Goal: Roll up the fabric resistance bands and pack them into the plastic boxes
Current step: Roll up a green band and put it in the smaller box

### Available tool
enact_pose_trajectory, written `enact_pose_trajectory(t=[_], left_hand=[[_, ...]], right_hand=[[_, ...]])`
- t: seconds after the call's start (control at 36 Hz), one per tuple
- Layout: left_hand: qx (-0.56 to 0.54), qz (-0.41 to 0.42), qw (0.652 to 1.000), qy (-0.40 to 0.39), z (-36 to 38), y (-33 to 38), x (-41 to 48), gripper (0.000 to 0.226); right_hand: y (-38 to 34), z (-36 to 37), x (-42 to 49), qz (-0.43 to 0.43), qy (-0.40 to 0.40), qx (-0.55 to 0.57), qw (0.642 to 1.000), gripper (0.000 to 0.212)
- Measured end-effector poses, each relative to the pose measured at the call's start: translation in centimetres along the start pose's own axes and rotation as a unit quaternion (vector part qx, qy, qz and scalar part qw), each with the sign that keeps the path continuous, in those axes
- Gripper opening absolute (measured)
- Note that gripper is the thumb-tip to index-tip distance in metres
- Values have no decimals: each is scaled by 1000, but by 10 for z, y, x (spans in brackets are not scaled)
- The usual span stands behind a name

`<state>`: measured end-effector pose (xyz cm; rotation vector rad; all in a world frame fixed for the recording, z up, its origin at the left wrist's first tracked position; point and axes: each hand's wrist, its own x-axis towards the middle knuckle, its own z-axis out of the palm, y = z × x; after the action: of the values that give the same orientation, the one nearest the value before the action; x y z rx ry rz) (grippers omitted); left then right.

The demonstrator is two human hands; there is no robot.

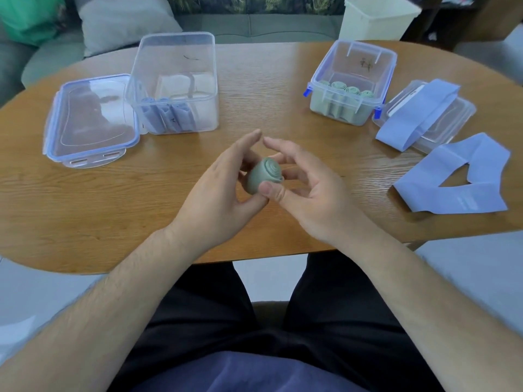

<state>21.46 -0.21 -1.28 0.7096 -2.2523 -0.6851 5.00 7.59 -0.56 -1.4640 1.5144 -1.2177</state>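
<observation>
A rolled green band sits between both hands just above the table's middle, its spiral end facing up. My left hand grips it from the left, thumb pressed on its lower edge. My right hand holds it from the right with curled fingers. The left clear box holds rolled blue bands. At the right, a smaller clear box contains several rolled green bands. Two flat blue bands lie unrolled at the right: one across a lid, the other on the table.
A blue-rimmed lid lies at the far left of the wooden table. A second lid rests under the flat blue band. A white bin and a sofa with cushions stand behind the table.
</observation>
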Motion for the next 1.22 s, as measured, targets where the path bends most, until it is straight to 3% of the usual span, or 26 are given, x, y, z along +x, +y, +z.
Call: enact_pose_trajectory(t=[0.08,0.19,0.36,0.56,0.83,0.94,1.08,1.22], left_hand=[[-39,-28,999,1,-3,0,1,50],[-93,-50,994,0,-4,-1,1,39],[-92,-35,995,-19,0,3,-2,22],[-94,-38,994,-33,1,-1,-3,30],[-130,-77,988,3,4,8,-4,28],[-153,-80,985,15,5,13,-3,25],[-191,-74,979,13,5,20,-1,22],[-205,-75,976,7,3,21,0,19]], right_hand=[[3,-1,1,-20,12,-22,999,35],[-2,3,2,23,33,67,997,24],[-5,2,2,80,33,136,987,46],[-6,4,0,101,-26,201,974,42],[-8,12,-3,47,43,103,993,36],[-11,12,-3,61,21,145,987,50],[-12,11,-5,27,34,170,985,31],[-12,10,-5,10,41,171,984,32]])
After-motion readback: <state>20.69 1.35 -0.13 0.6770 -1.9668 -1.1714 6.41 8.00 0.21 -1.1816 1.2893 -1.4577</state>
